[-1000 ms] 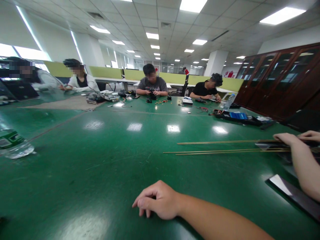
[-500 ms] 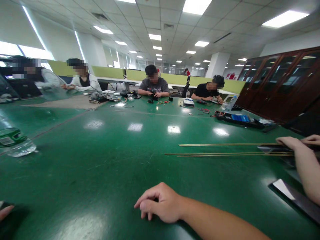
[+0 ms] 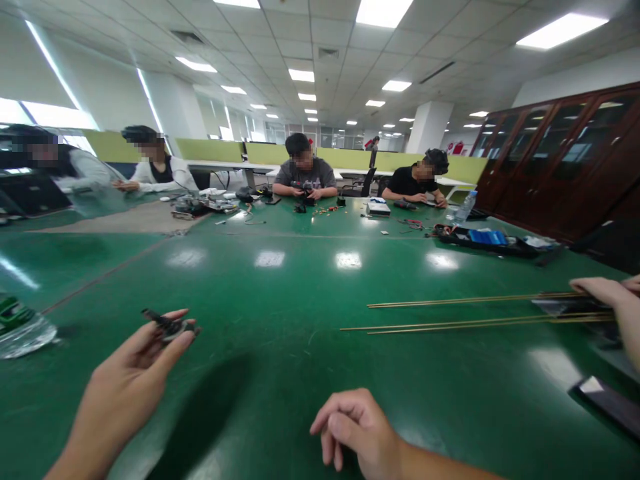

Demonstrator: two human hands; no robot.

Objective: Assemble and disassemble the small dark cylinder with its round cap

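My left hand [image 3: 131, 373] is raised above the green table [image 3: 280, 300] at the lower left, palm up, pinching a small dark part [image 3: 167, 325] between its fingertips. My right hand [image 3: 357, 427] rests on the table at the bottom centre, fingers curled loosely, holding nothing. Several thin brass rods [image 3: 465, 313] lie on the table to the right of my right hand, out of its reach.
A co-worker's hands [image 3: 607, 293] at the right edge rest on the rods' far ends. A water bottle [image 3: 20, 327] lies at the left edge. A dark flat phone [image 3: 607, 403] lies at the lower right. Other people sit along the far side with tools and parts.
My left hand has come up into view from the lower left holding the small dark part. My right hand has shifted slightly right and lower in view.
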